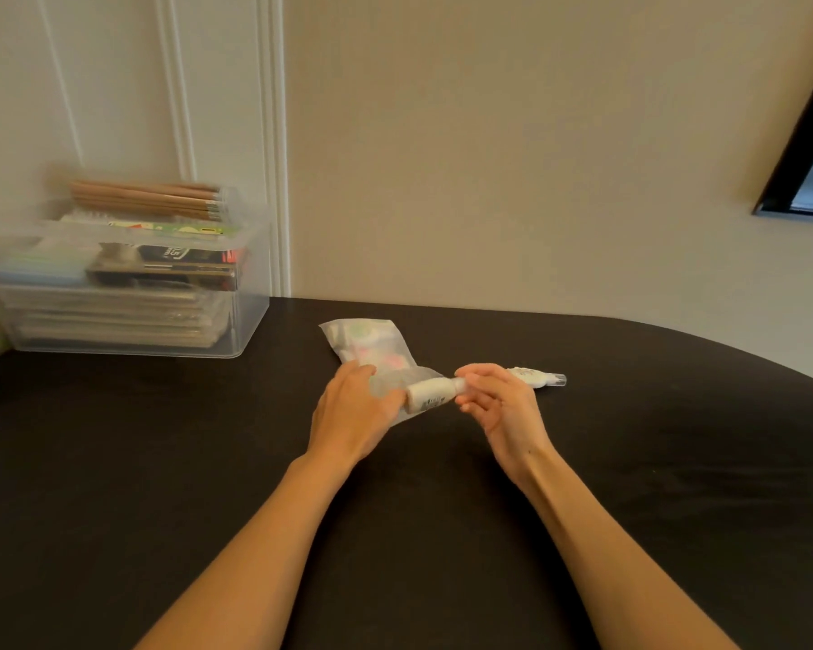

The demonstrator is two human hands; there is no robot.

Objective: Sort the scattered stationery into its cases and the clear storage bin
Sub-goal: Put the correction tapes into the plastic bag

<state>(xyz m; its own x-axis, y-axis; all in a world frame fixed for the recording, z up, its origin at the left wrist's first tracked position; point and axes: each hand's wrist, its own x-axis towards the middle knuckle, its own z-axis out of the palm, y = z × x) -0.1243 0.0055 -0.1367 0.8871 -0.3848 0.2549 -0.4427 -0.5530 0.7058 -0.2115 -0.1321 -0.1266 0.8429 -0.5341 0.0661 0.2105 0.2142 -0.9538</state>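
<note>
Upper left, the clear bin (127,293) looks full. My left hand (353,415) holds the pouch (367,344) open; my right hand (498,405) pinches a white tube (430,395) into it; another tube (538,376) waits.

This looks like a room in a home, perhaps a study or dining corner. A cream wall (512,157) with raised panel moulding (273,147) stands behind a dark rounded table (630,462). A clear storage bin (123,297) packed with pencils (146,199) and stationery sits at the table's back edge.
</note>
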